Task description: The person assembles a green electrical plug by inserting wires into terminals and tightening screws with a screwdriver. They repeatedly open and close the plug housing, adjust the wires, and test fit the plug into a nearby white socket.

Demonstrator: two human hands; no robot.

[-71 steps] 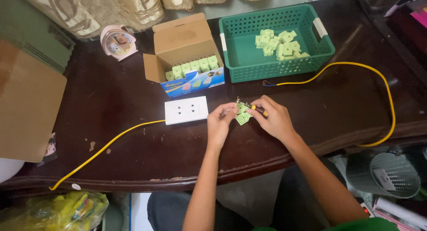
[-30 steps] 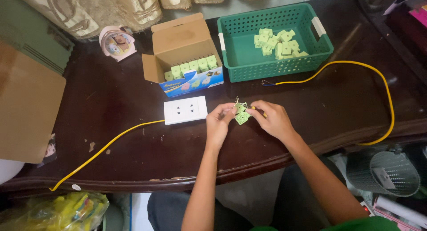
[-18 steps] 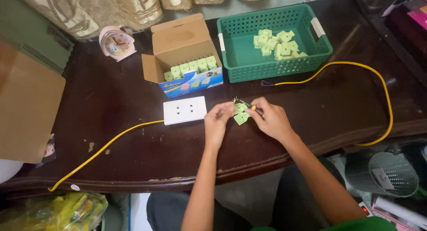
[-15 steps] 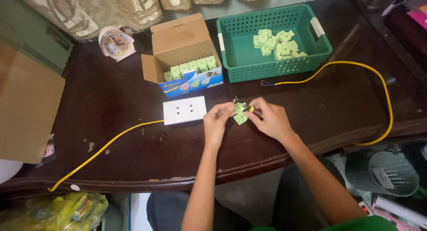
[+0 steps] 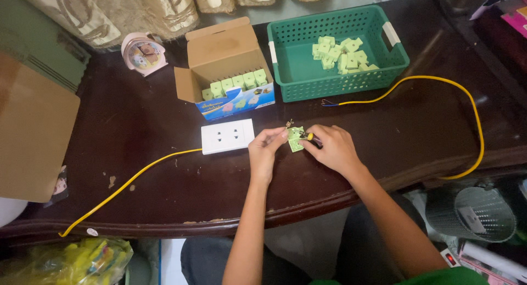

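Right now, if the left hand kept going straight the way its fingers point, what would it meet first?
The left hand points up and to the right, fingertips already on the small green part. Beyond it, probably bare table, then the green basket; depth is unclear.

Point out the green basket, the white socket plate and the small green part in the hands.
green basket (image 5: 335, 90): head view, on its front wall.
white socket plate (image 5: 227, 136): head view, middle of its face.
small green part (image 5: 295, 140): head view, on the bit showing between the fingers.
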